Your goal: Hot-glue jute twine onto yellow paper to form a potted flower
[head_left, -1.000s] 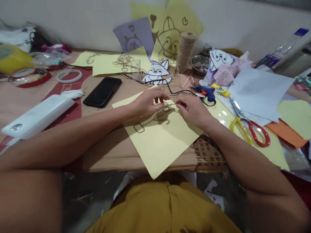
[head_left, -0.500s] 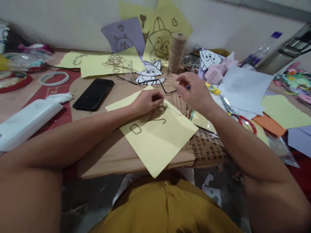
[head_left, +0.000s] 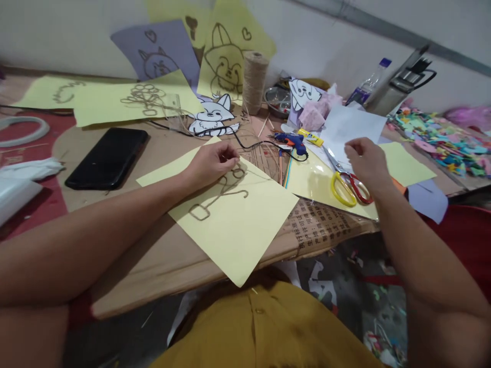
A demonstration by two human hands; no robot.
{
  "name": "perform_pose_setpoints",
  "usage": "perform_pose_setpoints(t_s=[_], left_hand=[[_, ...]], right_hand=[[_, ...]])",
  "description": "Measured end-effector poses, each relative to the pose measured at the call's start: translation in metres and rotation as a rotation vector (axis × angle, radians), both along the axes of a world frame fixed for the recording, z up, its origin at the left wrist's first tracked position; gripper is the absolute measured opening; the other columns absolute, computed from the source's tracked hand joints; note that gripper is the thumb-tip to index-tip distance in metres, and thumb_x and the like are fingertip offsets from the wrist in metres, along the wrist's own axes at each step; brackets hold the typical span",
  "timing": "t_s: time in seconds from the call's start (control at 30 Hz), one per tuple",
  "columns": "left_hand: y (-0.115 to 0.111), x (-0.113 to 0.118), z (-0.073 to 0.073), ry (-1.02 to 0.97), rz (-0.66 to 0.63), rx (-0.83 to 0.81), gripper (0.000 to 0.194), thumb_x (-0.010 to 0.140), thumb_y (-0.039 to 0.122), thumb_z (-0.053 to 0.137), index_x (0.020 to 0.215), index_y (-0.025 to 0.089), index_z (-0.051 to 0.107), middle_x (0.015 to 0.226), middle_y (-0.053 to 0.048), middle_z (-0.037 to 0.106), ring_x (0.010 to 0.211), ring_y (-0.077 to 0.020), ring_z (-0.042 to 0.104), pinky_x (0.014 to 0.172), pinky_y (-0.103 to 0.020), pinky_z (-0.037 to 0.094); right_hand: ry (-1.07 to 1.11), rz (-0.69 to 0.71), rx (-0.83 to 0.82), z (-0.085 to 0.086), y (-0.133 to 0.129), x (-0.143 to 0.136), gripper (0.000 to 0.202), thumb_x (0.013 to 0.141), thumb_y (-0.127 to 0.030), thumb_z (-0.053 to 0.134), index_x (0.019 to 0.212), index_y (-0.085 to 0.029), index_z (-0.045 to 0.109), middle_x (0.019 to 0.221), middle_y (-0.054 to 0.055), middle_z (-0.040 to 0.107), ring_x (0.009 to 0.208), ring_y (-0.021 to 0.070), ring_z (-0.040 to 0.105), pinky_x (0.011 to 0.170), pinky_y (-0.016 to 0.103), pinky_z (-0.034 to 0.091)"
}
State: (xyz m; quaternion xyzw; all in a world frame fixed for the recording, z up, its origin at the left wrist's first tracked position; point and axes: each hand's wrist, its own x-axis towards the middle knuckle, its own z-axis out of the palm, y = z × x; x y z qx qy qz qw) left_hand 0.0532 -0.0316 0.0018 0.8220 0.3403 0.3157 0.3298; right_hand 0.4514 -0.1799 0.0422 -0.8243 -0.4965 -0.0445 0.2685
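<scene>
A yellow sheet of paper (head_left: 245,230) lies cornerwise at the table edge, with a brown twine outline (head_left: 220,197) of loops and a hooked end on it. My left hand (head_left: 213,163) rests on the sheet's upper part at the top of the outline, thumb and fingers closed together; what they hold, if anything, is hidden. My right hand (head_left: 366,161) is raised over white paper, just above the scissors (head_left: 347,186) with yellow and red handles. Its thumb and finger are pinched; anything between them is too small to make out.
A twine spool (head_left: 255,82) stands at the back beside a cut-out paper fox (head_left: 213,115). A blue glue gun (head_left: 291,140) with a black cord lies mid-table. On the left are a black phone (head_left: 107,158) and a tape roll (head_left: 23,130). Colourful scraps (head_left: 441,138) cover the right side.
My right hand has moved right, from near the spool and glue gun to above the scissors. The view has turned rightward. My left hand stays on the yellow sheet.
</scene>
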Motion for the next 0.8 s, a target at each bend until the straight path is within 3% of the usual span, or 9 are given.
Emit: perform_pose_setpoints(t_s=[0.17,0.3,0.43,0.53,0.63,0.73,0.8], left_hand=[[0.003,0.002,-0.004,-0.025,-0.006,-0.011,0.019,0.083,0.037,0.071,0.088,0.019,0.070,0.082,-0.002,0.072,0.071,-0.0144,0.060,0.067,-0.026,0.045],[0.004,0.004,-0.006,-0.036,-0.013,0.013,0.015,0.084,0.032,0.071,0.086,0.017,0.069,0.079,-0.001,0.069,0.069,-0.0135,0.056,0.066,-0.027,0.044],[0.005,0.005,-0.007,-0.047,-0.005,0.012,0.011,0.083,0.028,0.070,0.087,0.018,0.069,0.078,-0.001,0.069,0.068,-0.0140,0.056,0.064,-0.027,0.044],[0.007,0.006,-0.009,-0.052,0.002,-0.018,0.011,0.084,0.028,0.071,0.088,0.018,0.069,0.077,-0.001,0.070,0.067,-0.0145,0.058,0.064,-0.027,0.045],[0.009,0.007,-0.010,-0.097,-0.030,-0.069,0.012,0.086,0.029,0.071,0.088,0.018,0.068,0.076,-0.003,0.071,0.067,-0.0155,0.062,0.065,-0.028,0.047],[0.010,0.008,-0.011,-0.130,-0.055,-0.113,0.010,0.086,0.027,0.071,0.087,0.019,0.066,0.073,-0.002,0.070,0.065,-0.0149,0.062,0.064,-0.028,0.049],[0.010,0.008,-0.011,-0.134,-0.049,-0.118,0.009,0.086,0.026,0.072,0.086,0.019,0.066,0.072,-0.002,0.070,0.063,-0.0139,0.061,0.062,-0.027,0.047]], right_hand=[[-0.059,0.043,-0.298,-0.011,-0.064,0.015,0.026,0.088,-0.047,0.069,0.100,-0.023,0.070,0.099,0.018,0.072,0.090,0.0319,0.064,0.084,0.049,0.046],[-0.135,0.042,-0.427,-0.025,-0.070,0.008,0.040,0.089,-0.041,0.066,0.123,-0.020,0.067,0.110,0.027,0.067,0.102,0.0401,0.061,0.086,0.053,0.042],[-0.130,0.009,-0.479,-0.012,-0.066,0.014,0.061,0.082,-0.033,0.072,0.140,-0.020,0.061,0.107,0.029,0.069,0.092,0.0382,0.063,0.081,0.051,0.043],[-0.141,-0.055,-0.439,0.000,-0.074,0.021,0.076,0.076,-0.033,0.076,0.150,-0.025,0.057,0.110,0.026,0.072,0.093,0.0377,0.066,0.079,0.051,0.045],[-0.117,-0.110,-0.363,0.005,-0.091,0.021,0.074,0.075,-0.034,0.078,0.147,-0.032,0.062,0.112,0.023,0.075,0.097,0.0366,0.068,0.083,0.052,0.047],[-0.166,-0.040,-0.217,0.006,-0.112,0.012,0.068,0.077,-0.030,0.073,0.145,-0.035,0.065,0.122,0.021,0.076,0.104,0.0347,0.070,0.091,0.051,0.051],[-0.291,0.053,-0.086,0.008,-0.126,0.001,0.077,0.079,-0.024,0.067,0.154,-0.036,0.057,0.131,0.020,0.073,0.103,0.0319,0.071,0.089,0.048,0.055]])
